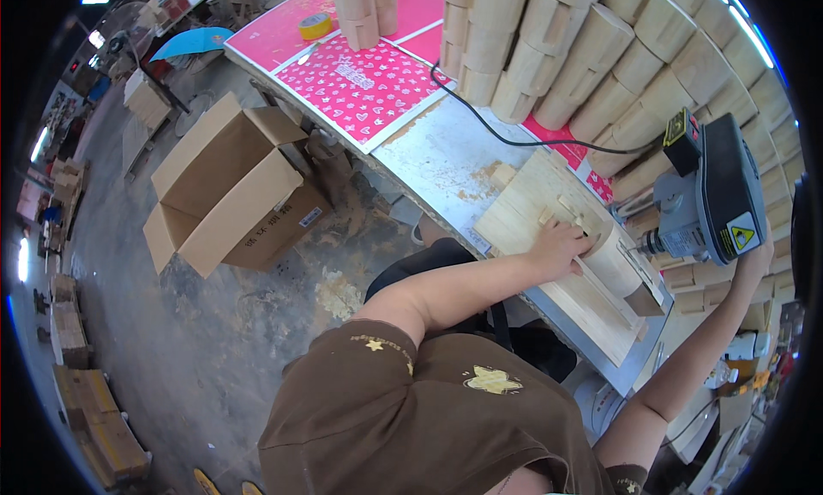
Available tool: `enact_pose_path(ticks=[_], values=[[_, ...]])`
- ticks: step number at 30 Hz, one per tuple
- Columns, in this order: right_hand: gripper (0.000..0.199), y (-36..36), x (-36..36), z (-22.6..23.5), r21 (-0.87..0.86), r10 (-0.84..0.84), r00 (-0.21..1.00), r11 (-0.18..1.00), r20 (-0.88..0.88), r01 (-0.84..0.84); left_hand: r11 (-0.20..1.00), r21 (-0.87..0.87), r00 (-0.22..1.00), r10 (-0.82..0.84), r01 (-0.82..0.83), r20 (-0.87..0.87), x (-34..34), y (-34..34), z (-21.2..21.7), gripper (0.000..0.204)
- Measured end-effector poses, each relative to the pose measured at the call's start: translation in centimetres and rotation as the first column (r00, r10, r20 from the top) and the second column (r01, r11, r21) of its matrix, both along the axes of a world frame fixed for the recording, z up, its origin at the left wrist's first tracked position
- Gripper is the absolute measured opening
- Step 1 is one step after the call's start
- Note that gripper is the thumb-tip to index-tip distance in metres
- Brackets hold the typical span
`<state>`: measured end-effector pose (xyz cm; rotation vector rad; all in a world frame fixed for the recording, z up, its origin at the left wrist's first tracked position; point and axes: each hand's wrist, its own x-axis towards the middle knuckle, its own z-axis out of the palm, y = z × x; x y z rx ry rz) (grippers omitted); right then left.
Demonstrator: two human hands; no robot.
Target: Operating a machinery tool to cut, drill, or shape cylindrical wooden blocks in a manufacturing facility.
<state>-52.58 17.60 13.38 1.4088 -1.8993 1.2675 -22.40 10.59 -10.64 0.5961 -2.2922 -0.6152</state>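
A pale wooden cylinder (612, 262) lies on its side on a flat wooden board (523, 212) with strips fixed to it. My left hand (561, 248) is closed against the cylinder's left end, fingers bent over its edge. Just to the right stands a small grey bench drill press (716, 191), its chuck (653, 243) and thin bit pointing at the cylinder. Whether the bit touches the wood I cannot tell. My right hand (756, 257) reaches up to the far right side of the drill press; its fingers are hidden behind the dark housing.
Stacked wooden cylinders (549, 49) line the back of the table (429, 156). A black cable (531, 144) crosses to the drill. Pink patterned sheets (360, 84) and yellow tape (315, 26) lie at the far left. An open cardboard box (270, 212) stands left of the table.
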Motion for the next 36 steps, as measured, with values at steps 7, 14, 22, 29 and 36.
enact_pose_path(ticks=[7, 14, 22, 29, 36], values=[[0.031, 6.8, 12.2, -1.5, 0.173, -0.139, 0.988, 0.977, 0.072, 0.125, 0.999, 0.036, 1.0, -0.004, 0.004, 0.003, 0.9, -0.5, 0.4, 0.069], [0.027, 8.4, 16.5, -9.9, -0.022, 0.017, 0.976, 1.0, 0.218, -0.013, 0.995, 0.098, 0.998, -0.029, 0.024, 0.056, 0.7, -0.4, 0.8, 0.07], [0.022, 5.9, 15.7, -16.2, -0.218, 0.149, 0.981, 0.969, 0.127, -0.119, 0.998, 0.061, 1.0, 0.005, -0.006, 0.006, 0.9, -0.4, 0.9, 0.06], [0.023, 8.9, 12.6, -11.8, -0.121, -0.046, 0.988, 0.991, 0.15, 0.065, 1.0, 0.016, 1.0, 0.01, -0.01, -0.017, 0.7, 0.0, -0.1, 0.062], [0.029, 0.5, 4.2, 1.3, 0.077, -0.119, 0.905, 0.984, -0.409, 0.164, 1.0, 0.011, 1.0, -0.002, 0.002, 0.031, 0.5, -0.3, 0.4, 0.056]])
